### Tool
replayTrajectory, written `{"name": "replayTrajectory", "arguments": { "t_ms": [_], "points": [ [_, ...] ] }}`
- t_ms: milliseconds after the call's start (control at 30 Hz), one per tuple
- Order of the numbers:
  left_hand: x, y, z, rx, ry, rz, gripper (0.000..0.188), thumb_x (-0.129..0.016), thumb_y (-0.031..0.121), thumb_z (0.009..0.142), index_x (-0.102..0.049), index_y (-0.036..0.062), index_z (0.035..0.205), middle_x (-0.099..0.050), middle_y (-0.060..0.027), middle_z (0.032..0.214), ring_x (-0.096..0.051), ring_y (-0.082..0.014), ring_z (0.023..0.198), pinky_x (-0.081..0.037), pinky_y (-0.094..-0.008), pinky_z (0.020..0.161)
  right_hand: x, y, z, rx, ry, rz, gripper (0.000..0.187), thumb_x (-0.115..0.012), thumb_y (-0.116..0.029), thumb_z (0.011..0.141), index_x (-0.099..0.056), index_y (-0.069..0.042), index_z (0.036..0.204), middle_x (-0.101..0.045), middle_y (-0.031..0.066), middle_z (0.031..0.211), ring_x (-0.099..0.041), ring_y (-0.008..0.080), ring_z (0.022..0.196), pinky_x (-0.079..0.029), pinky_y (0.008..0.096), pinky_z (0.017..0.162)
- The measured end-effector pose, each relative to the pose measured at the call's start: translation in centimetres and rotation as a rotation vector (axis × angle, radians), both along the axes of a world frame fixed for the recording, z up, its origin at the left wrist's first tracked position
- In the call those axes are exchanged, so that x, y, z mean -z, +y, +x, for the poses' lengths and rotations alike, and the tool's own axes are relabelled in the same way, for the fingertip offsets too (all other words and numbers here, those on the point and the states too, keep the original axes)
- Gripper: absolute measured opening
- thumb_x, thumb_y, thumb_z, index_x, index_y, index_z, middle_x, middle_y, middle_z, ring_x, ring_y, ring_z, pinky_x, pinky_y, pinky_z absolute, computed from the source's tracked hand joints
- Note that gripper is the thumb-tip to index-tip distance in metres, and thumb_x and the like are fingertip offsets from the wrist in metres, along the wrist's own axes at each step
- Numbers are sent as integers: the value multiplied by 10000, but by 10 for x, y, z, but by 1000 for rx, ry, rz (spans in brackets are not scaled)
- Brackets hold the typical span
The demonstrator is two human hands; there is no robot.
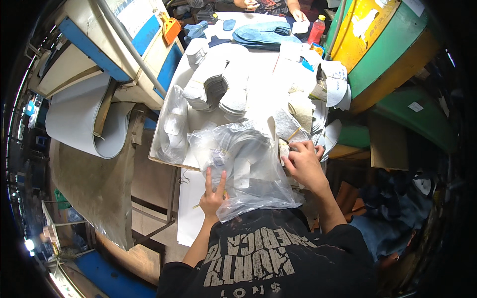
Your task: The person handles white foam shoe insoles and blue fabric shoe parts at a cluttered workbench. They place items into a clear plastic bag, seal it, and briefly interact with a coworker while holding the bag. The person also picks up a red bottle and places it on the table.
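A clear plastic bag (263, 174) holding curved white cut pieces (241, 171) lies at the near table edge, against my torso. My left hand (213, 200) rests on its left side, two fingers stretched over the plastic. A slim yellow stick, like a pen (225, 193), shows on both sides of that hand, seemingly held under the curled fingers. To the bag's right, my right hand (304, 161) has its fingers bent round the near end of a banded stack of white pieces (290, 127). The fingertips' exact grip is partly hidden.
Curved white stacks (233, 82) and another clear bag (173, 126) crowd the white table (266, 94). Blue cut pieces (261, 34) and a red bottle (316, 31) stand farther back, near another person's hands (298, 15). Machines flank both sides; a grey board (94, 184) is left.
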State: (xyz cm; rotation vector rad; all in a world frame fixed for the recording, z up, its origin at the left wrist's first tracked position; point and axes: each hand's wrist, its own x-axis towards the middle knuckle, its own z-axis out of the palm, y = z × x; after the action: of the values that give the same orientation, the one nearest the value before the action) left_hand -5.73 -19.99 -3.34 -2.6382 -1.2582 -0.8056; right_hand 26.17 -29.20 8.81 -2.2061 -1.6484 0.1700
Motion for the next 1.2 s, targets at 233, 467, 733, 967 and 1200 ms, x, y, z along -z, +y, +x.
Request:
{"name": "replayTrajectory", "arguments": {
  "t_ms": [233,467,733,967,1200],
  "points": [
    [-11,-5,4,13,-37,-19,763,-723,126,714,-715,368,1437,-570,-155,1591,-689,-119,632,-529,-248,488,4,45,-49,-244,284,271,320,-708,-90,953,-706,-73,1272,-693,148,1342,-574,289,1341,-423,497,1136],
    [-27,-11,4,-1,-44,-174,596,-687,231,795,-756,316,1381,-475,-142,1659,-775,-223,773,-592,-316,548,43,76,-94,-608,-17,64,753,-635,8,859,-527,-175,1582,-356,170,1722,-453,334,1510,-400,486,1215],
    [-35,-11,1,14,-82,-287,766,-745,97,645,-756,280,1389,-430,-163,1682,-757,-220,751,-595,-312,575,57,76,-86,-674,31,132,837,-618,44,843,-475,-212,1627,-305,154,1754,-422,338,1539,-378,477,1257],
    [-33,-12,2,-7,-73,-293,754,-776,106,681,-741,295,1411,-429,-162,1685,-754,-219,727,-583,-309,549,65,81,-77,-704,120,143,838,-619,75,823,-497,-216,1600,-318,173,1738,-416,356,1538,-408,475,1249],
    [-28,-10,1,14,-131,-263,704,-768,160,753,-723,316,1438,-430,-165,1686,-755,-210,698,-580,-305,531,62,75,-81,-708,-11,87,699,-628,75,829,-564,-114,1498,-303,180,1741,-416,368,1531,-422,486,1241]
  ]
}}
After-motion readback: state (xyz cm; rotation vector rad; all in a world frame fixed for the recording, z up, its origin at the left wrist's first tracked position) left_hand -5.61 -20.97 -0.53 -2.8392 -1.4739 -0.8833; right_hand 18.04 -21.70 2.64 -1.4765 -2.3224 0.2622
